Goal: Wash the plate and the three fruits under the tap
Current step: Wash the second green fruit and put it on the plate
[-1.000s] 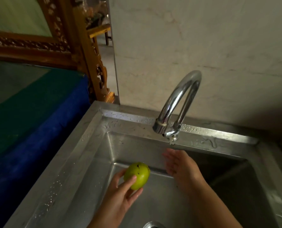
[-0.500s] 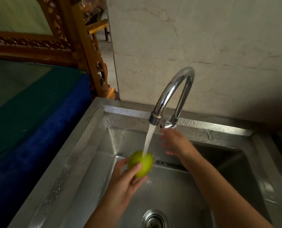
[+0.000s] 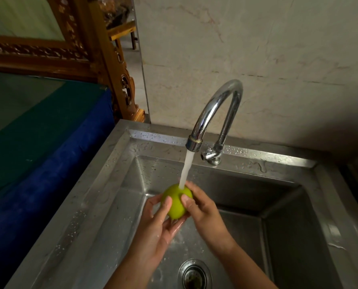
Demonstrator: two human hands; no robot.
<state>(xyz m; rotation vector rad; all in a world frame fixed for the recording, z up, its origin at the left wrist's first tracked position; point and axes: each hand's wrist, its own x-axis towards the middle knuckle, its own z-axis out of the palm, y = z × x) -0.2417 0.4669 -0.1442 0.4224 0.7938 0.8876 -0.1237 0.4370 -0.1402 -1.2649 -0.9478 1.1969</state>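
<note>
Step in hand: rinsing one green fruit (image 3: 177, 202) under the running tap (image 3: 214, 113); water stream (image 3: 187, 170) lands on its top, above the sink (image 3: 119, 184) basin. Left hand (image 3: 156, 224) cups it from below, right hand (image 3: 201, 207) clasps its side, both grips grasping it. Fruit looks round, smooth, wet, unblemished. Next likely: rotate and rub it, then set aside; plate and other fruits not in view

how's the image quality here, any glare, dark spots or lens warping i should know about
Head view: bright glare streaks run along the chrome tap; the water stream is blown out white; the right side of the sink falls into deep shadow; the wide-angle lens bows the sink rim and the wall edge; the green fruit and both hands, left hand and right hand, look reasonably sharp.
</note>
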